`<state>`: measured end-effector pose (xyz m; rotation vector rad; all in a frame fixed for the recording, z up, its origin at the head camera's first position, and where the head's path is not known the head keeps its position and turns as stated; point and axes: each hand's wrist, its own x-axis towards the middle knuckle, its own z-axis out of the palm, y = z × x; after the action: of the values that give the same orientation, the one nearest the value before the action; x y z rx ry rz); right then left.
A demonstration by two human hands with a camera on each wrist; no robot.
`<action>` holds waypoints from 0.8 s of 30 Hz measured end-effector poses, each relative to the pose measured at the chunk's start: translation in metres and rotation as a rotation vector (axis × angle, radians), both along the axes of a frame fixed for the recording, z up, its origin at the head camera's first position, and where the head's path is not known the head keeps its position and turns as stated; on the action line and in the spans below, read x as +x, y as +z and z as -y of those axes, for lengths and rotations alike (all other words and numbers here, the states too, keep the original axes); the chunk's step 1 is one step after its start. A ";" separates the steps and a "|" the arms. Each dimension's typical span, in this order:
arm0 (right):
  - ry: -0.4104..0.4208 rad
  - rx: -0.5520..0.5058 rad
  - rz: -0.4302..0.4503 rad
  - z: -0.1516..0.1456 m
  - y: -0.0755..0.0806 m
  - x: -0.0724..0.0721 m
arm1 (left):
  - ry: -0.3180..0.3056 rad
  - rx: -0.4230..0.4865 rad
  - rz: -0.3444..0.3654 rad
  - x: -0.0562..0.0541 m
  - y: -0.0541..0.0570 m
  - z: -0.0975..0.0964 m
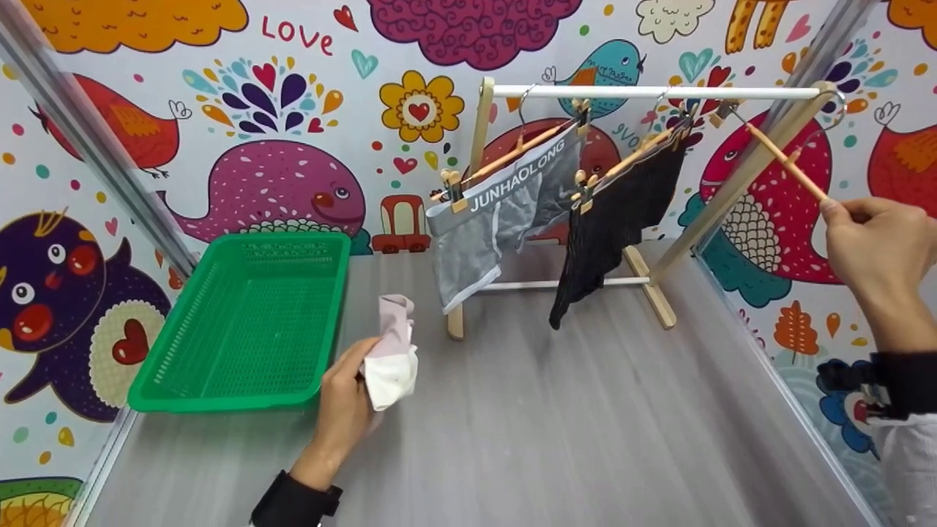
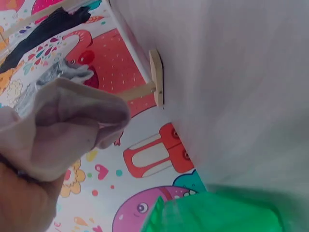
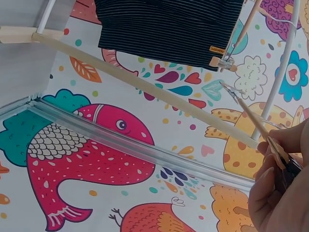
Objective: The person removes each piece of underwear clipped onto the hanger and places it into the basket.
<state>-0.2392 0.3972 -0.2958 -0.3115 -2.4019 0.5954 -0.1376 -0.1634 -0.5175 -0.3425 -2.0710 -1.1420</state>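
My left hand [image 1: 344, 410] grips a small pale pink and white cloth garment [image 1: 392, 359] over the table, just right of the green basket; its exact kind cannot be told. In the left wrist view the garment [image 2: 72, 121] shows a loose fold or opening. At the drying rack's right end, my right hand [image 1: 882, 252] pinches the near end of a bare wooden clip hanger [image 1: 787, 165]. Its hook [image 1: 840, 110] is by the end of the white rod [image 1: 659, 92]. In the right wrist view, the hanger's far clip [image 3: 229, 89] carries no cloth.
Grey underpants [image 1: 468, 245] and black striped underpants [image 1: 629, 212] hang by clips from the rack. Its wooden feet [image 1: 650, 287] stand on the grey table [image 1: 556, 424]. A green basket [image 1: 340, 293] sits at the left. Printed wall panels [image 1: 293, 110] enclose the back and sides.
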 end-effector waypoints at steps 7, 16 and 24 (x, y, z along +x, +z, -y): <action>0.000 0.022 0.006 0.007 0.006 -0.015 | 0.018 0.033 0.003 -0.002 0.007 0.010; 0.007 0.060 0.016 0.006 0.008 -0.033 | 0.049 0.039 -0.006 -0.001 0.008 0.016; 0.018 0.062 0.040 0.005 0.002 -0.040 | 0.086 0.036 -0.022 0.001 0.010 0.022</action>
<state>-0.2794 0.3923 -0.2939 -0.2782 -2.4588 0.5260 -0.1367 -0.1857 -0.5075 -0.2454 -2.0238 -1.1177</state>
